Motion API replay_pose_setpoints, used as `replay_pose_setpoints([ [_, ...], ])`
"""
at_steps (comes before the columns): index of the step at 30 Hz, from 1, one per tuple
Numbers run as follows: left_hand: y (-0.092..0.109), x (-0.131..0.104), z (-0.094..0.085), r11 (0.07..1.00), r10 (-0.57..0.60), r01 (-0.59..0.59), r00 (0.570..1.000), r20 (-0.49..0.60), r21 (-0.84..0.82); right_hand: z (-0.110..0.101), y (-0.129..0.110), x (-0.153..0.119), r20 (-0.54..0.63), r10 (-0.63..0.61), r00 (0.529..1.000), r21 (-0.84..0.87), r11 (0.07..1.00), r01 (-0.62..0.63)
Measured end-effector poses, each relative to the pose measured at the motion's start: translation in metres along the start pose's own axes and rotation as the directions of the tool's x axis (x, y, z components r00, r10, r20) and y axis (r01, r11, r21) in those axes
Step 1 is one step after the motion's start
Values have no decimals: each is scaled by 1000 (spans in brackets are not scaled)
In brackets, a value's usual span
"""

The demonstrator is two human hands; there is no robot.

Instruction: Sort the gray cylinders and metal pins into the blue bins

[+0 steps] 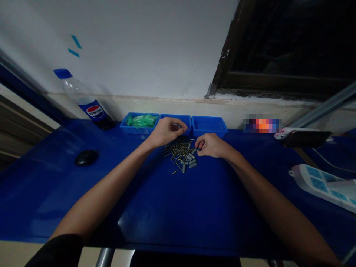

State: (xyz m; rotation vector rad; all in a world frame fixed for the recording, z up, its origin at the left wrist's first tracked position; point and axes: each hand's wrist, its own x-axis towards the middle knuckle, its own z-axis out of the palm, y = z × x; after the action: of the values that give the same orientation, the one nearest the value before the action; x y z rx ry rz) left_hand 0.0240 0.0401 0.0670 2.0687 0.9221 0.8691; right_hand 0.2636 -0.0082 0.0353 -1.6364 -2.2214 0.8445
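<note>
My left hand (167, 131) is closed over the middle blue bin (184, 118), thumb and fingertips drawn together; whatever lies between them is too small to make out. At the right side of the pile, my right hand (211, 145) pinches at a small grey cylinder (194, 151). The pile on the table mixes thin brass-coloured, screw-like pieces (175, 150) with several grey cylinders (190, 157). To the left, a blue bin (136, 130) holds green plastic-looking pieces (142, 120). A third blue bin (210, 128) stands behind my right hand.
A cola bottle (93, 109) stands at the back left, with a black computer mouse (86, 158) in front. On the right are a phone (307, 138) on a white support and a white power strip (324, 185). The wall closes off the blue table's (178, 211) back.
</note>
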Motion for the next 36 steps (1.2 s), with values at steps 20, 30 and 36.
replay_pose_setpoints([
  [20, 8, -3, 3, 996, 29, -13, 984, 177, -89, -16, -21, -5, -213, 49, 976, 649, 754, 103],
  [30, 4, -2, 3, 962, -51, 91, 987, 155, -259, -7, -27, -2, -276, 66, 959, 629, 766, 129],
  [36, -3, 0, -1, 963, -118, 112, 993, -11, -244, -9, -16, -2, -150, -46, 988, 419, 902, 106],
])
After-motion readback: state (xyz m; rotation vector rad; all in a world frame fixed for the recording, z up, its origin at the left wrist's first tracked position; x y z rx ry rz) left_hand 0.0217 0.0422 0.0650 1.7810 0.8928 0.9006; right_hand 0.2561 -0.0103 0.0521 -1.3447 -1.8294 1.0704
